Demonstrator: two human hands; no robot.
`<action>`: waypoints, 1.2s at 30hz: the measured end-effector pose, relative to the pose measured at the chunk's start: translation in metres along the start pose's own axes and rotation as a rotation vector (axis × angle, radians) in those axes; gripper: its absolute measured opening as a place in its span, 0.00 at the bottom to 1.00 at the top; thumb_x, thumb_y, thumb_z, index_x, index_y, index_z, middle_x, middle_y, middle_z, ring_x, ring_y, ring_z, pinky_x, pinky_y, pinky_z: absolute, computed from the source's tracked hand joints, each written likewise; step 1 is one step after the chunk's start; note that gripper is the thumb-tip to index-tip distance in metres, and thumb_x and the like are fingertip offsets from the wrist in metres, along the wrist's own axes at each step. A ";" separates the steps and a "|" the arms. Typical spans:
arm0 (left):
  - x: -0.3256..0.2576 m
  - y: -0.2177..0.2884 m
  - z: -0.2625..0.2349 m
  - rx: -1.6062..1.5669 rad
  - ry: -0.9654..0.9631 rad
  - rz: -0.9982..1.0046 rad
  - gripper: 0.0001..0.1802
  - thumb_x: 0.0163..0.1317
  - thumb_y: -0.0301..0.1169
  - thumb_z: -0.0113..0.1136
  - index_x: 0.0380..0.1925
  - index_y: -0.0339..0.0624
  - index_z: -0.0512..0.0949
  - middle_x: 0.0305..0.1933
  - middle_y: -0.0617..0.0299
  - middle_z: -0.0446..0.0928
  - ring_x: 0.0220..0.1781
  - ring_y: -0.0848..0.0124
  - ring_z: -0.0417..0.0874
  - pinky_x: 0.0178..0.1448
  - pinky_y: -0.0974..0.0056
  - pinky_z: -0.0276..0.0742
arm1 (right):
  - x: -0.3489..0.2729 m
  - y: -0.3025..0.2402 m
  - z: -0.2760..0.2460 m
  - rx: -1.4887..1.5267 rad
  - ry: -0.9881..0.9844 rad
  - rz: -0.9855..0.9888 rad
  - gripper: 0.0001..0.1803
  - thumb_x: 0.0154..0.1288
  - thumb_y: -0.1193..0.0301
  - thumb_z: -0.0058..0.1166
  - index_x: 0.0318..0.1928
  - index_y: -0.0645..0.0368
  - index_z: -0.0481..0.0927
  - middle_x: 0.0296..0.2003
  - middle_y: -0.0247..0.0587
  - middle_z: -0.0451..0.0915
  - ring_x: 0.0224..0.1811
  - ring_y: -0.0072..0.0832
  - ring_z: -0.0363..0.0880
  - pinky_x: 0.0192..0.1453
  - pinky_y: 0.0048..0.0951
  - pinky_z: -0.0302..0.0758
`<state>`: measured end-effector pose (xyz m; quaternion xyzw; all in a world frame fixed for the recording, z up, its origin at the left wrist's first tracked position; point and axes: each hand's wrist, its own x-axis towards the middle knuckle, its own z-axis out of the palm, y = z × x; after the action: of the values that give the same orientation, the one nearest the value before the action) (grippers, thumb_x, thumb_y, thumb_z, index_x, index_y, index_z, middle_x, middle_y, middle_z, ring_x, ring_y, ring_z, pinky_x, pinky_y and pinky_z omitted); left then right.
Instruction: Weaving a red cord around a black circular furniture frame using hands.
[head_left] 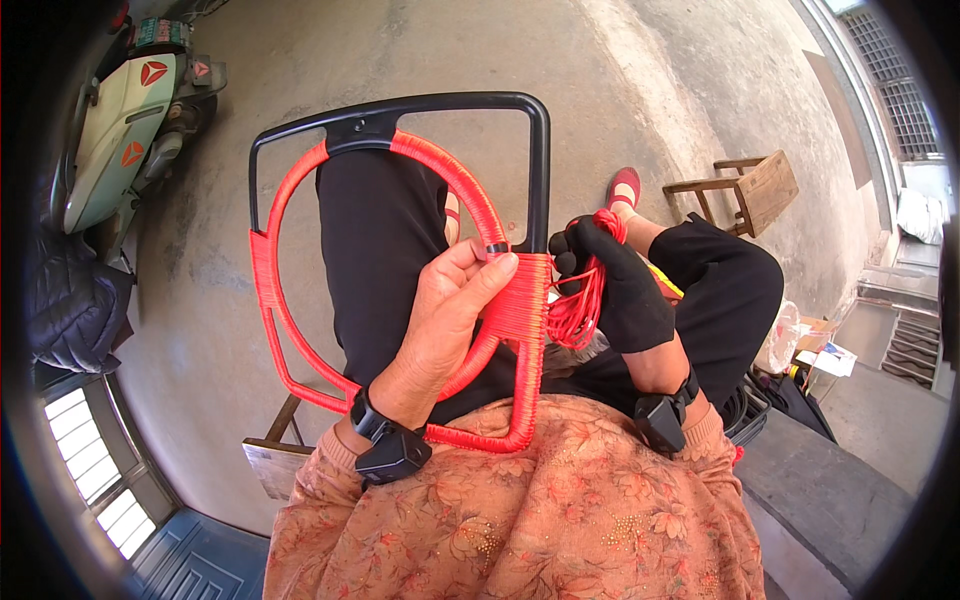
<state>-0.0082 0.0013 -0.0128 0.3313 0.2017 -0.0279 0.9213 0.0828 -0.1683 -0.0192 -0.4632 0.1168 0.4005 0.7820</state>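
A black metal frame with an inner ring rests on my lap, partly wrapped in red cord. My left hand, bare, grips the frame where the ring meets the right upright, fingers over the wrapped red band. My right hand, in a black glove, is closed on a bundle of loose red cord just right of the frame. The cord runs from the bundle to the wrapped section. Both wrists carry black devices.
A small wooden stool stands on the concrete floor at the right. A pale green scooter is parked at the upper left. Another wooden stool sits under me at the lower left. Bags and boxes lie at the right.
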 end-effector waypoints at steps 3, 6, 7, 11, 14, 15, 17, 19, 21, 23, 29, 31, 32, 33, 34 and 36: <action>0.001 0.000 -0.001 0.019 -0.004 0.006 0.08 0.70 0.28 0.56 0.43 0.34 0.75 0.42 0.51 0.83 0.43 0.68 0.86 0.48 0.65 0.83 | -0.001 0.000 0.003 0.016 0.014 0.001 0.14 0.69 0.62 0.53 0.41 0.63 0.77 0.33 0.34 0.77 0.34 0.18 0.75 0.38 0.19 0.72; 0.001 0.000 -0.002 0.022 -0.002 -0.005 0.08 0.70 0.29 0.56 0.43 0.34 0.75 0.43 0.51 0.83 0.43 0.67 0.86 0.49 0.64 0.83 | -0.001 0.000 0.005 0.026 0.044 0.004 0.13 0.69 0.63 0.54 0.39 0.62 0.76 0.33 0.34 0.76 0.33 0.17 0.75 0.37 0.19 0.71; 0.000 0.001 -0.001 0.024 0.002 -0.006 0.08 0.70 0.29 0.56 0.43 0.34 0.75 0.43 0.50 0.83 0.43 0.67 0.86 0.49 0.64 0.83 | 0.000 0.000 0.006 0.021 0.041 -0.001 0.13 0.69 0.63 0.53 0.38 0.61 0.76 0.32 0.34 0.76 0.33 0.17 0.74 0.36 0.18 0.71; -0.001 0.002 0.001 -0.009 0.004 0.001 0.09 0.70 0.29 0.55 0.43 0.34 0.75 0.43 0.50 0.83 0.42 0.66 0.86 0.49 0.63 0.84 | 0.002 0.000 0.005 0.019 0.005 0.013 0.11 0.69 0.64 0.53 0.38 0.61 0.75 0.32 0.33 0.76 0.31 0.16 0.73 0.34 0.18 0.70; -0.001 0.003 0.001 -0.018 -0.017 -0.004 0.09 0.70 0.29 0.55 0.43 0.34 0.75 0.43 0.49 0.83 0.42 0.65 0.86 0.49 0.63 0.84 | 0.002 0.001 0.005 0.051 -0.010 0.038 0.12 0.69 0.64 0.53 0.39 0.61 0.75 0.33 0.33 0.77 0.30 0.16 0.73 0.33 0.17 0.69; -0.001 0.003 0.001 -0.004 -0.004 -0.009 0.09 0.70 0.29 0.55 0.43 0.34 0.75 0.43 0.49 0.83 0.42 0.65 0.86 0.49 0.63 0.84 | 0.002 0.002 0.005 0.048 -0.003 0.034 0.12 0.69 0.64 0.53 0.39 0.61 0.75 0.33 0.33 0.77 0.30 0.16 0.73 0.33 0.17 0.70; -0.001 0.002 0.000 0.000 -0.007 0.001 0.09 0.70 0.29 0.55 0.43 0.34 0.75 0.43 0.49 0.83 0.42 0.65 0.86 0.48 0.63 0.84 | 0.002 0.003 0.005 0.040 0.010 0.028 0.12 0.69 0.64 0.53 0.40 0.61 0.75 0.33 0.33 0.77 0.31 0.16 0.74 0.33 0.16 0.70; 0.000 0.002 -0.001 0.004 -0.009 -0.002 0.08 0.70 0.29 0.55 0.43 0.34 0.75 0.43 0.49 0.83 0.42 0.66 0.86 0.48 0.64 0.84 | 0.002 0.003 0.005 0.044 0.018 0.027 0.12 0.69 0.64 0.54 0.40 0.61 0.75 0.33 0.34 0.77 0.31 0.16 0.75 0.34 0.17 0.70; 0.000 0.001 -0.001 0.003 -0.001 0.001 0.08 0.70 0.28 0.55 0.43 0.34 0.75 0.43 0.50 0.83 0.42 0.66 0.86 0.48 0.64 0.84 | 0.002 0.003 0.004 0.049 0.010 0.027 0.12 0.69 0.64 0.55 0.41 0.61 0.75 0.34 0.34 0.78 0.32 0.17 0.75 0.34 0.17 0.71; 0.000 0.001 0.000 -0.003 0.019 0.007 0.08 0.70 0.28 0.56 0.43 0.33 0.75 0.42 0.51 0.83 0.42 0.66 0.86 0.48 0.64 0.84 | 0.001 0.003 0.003 0.058 -0.011 0.023 0.12 0.69 0.64 0.55 0.41 0.62 0.76 0.34 0.34 0.78 0.32 0.17 0.76 0.34 0.18 0.72; -0.002 0.003 0.002 -0.028 0.010 -0.018 0.08 0.69 0.27 0.56 0.43 0.33 0.75 0.42 0.52 0.83 0.41 0.68 0.86 0.48 0.64 0.84 | 0.001 0.003 0.003 0.048 0.027 0.015 0.13 0.68 0.64 0.56 0.42 0.62 0.76 0.33 0.34 0.78 0.32 0.17 0.76 0.34 0.18 0.72; -0.001 0.003 0.001 -0.025 0.017 -0.021 0.08 0.69 0.27 0.56 0.43 0.33 0.75 0.41 0.53 0.83 0.41 0.68 0.86 0.47 0.64 0.84 | 0.001 0.003 0.004 0.048 0.023 0.014 0.13 0.68 0.64 0.56 0.42 0.62 0.76 0.33 0.34 0.79 0.32 0.17 0.76 0.34 0.18 0.72; -0.001 0.002 0.001 -0.037 0.013 -0.020 0.08 0.69 0.27 0.56 0.43 0.33 0.75 0.41 0.53 0.83 0.41 0.68 0.86 0.47 0.64 0.84 | 0.000 0.003 0.004 0.048 0.021 0.010 0.13 0.68 0.64 0.56 0.42 0.62 0.76 0.34 0.34 0.79 0.32 0.17 0.76 0.34 0.18 0.72; -0.001 0.002 0.001 -0.019 0.018 -0.016 0.08 0.69 0.27 0.56 0.43 0.33 0.75 0.41 0.53 0.83 0.41 0.68 0.86 0.47 0.64 0.84 | 0.001 0.003 0.004 0.047 0.029 0.017 0.13 0.68 0.64 0.56 0.42 0.62 0.76 0.34 0.34 0.78 0.32 0.17 0.76 0.34 0.18 0.72; 0.000 0.001 0.000 -0.015 0.017 -0.010 0.08 0.69 0.27 0.56 0.43 0.34 0.75 0.41 0.53 0.83 0.41 0.68 0.86 0.47 0.64 0.84 | 0.001 0.003 0.003 0.045 0.038 0.021 0.13 0.68 0.64 0.56 0.42 0.62 0.76 0.34 0.34 0.78 0.32 0.17 0.76 0.34 0.18 0.72; 0.000 0.001 0.000 -0.006 0.019 -0.002 0.08 0.69 0.27 0.56 0.43 0.34 0.75 0.40 0.53 0.83 0.41 0.68 0.86 0.47 0.64 0.84 | 0.001 0.003 0.002 0.054 0.030 0.022 0.12 0.68 0.64 0.56 0.41 0.61 0.76 0.35 0.35 0.78 0.33 0.17 0.76 0.34 0.18 0.72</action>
<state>-0.0078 0.0017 -0.0126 0.3285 0.2106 -0.0252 0.9204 0.0809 -0.1649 -0.0210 -0.4465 0.1445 0.3988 0.7879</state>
